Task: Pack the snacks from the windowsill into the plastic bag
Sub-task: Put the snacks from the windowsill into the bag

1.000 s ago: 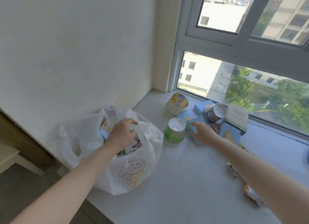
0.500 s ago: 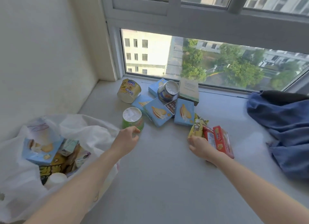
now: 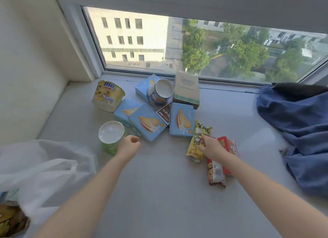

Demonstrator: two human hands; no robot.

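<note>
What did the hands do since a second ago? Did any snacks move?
The left hand left the bag and moved right to the green cup; whether it grips the cup is unclear. The right hand drew back from the blue boxes to the yellow packet and now grips it. The snacks on the sill stayed put.

"BIG" on yellow cup [image 3: 108, 97], "YAO" on yellow packet [image 3: 198, 141]
</note>
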